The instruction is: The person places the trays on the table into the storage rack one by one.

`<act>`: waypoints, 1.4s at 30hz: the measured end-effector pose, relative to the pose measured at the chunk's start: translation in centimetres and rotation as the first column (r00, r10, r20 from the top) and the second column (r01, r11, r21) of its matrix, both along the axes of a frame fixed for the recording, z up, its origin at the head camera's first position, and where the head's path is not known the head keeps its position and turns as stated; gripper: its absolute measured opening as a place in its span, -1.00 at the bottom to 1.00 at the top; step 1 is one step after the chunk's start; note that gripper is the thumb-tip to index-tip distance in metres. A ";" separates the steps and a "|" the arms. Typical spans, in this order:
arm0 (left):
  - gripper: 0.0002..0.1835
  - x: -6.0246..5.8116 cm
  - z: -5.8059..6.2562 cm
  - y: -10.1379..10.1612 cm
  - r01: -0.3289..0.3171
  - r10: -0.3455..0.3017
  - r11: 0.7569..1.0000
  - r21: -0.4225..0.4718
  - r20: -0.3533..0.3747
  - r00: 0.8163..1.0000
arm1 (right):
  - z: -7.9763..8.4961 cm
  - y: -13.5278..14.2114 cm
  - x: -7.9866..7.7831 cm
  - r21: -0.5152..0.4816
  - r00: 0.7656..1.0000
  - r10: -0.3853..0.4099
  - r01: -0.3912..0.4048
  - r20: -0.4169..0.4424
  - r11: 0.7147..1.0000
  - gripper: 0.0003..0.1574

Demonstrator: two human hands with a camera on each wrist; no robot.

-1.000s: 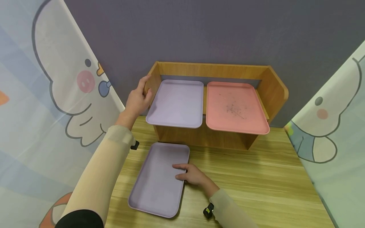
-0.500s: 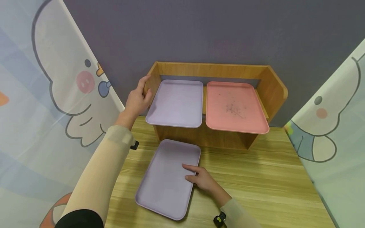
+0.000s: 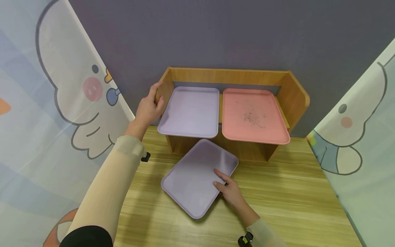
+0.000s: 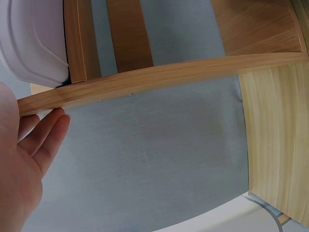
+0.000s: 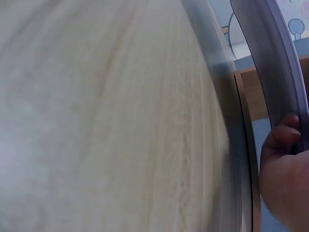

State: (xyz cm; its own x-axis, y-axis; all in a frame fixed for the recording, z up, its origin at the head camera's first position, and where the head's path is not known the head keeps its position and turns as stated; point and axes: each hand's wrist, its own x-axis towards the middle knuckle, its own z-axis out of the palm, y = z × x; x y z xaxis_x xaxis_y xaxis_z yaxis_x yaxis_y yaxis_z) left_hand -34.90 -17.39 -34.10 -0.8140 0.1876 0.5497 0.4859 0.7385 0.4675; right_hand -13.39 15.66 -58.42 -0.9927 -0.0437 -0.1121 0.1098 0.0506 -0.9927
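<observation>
My left hand (image 3: 147, 109) grips the left side panel of a small wooden shelf (image 3: 228, 76). In the left wrist view, its fingers (image 4: 50, 137) curl round the panel's edge. With my right hand (image 3: 231, 190) I hold a purple tray (image 3: 192, 181) by its right edge, fingers over the rim. This tray is turned at an angle, its far end close to the shelf's lower opening and beneath the upper trays. On the upper board lie a lilac tray (image 3: 191, 111) and a pink tray (image 3: 254, 116) with a dark sprig pattern, side by side, their front edges overhanging.
The shelf stands on a wood-grain table (image 3: 287, 192) against a dark grey panel (image 3: 222, 34). Cloths with cartoon prints (image 3: 80, 103) hang at both sides. A black wrist device (image 3: 246, 239) sits at my right sleeve.
The purple tray has moved right and towards the shelf and turned clockwise, with my right hand holding it. My left hand stays on the shelf panel.
</observation>
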 end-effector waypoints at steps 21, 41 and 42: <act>-0.37 0.1 0.0 0.0 -0.015 0.015 1.000 -0.009 0.019 1.000 | -0.9 1.8 -3.5 -0.076 0.937 -0.345 0.348 0.044 0.934 -0.29; -0.37 0.0 0.1 0.0 -0.008 0.008 1.000 -0.015 0.013 1.000 | -0.6 1.0 -6.4 -0.108 0.982 -0.189 0.190 0.020 0.976 0.18; -0.37 0.0 0.1 0.0 -0.009 0.009 1.000 -0.014 0.013 1.000 | -0.6 1.0 -6.7 -0.112 0.981 -0.192 0.193 0.024 0.975 0.18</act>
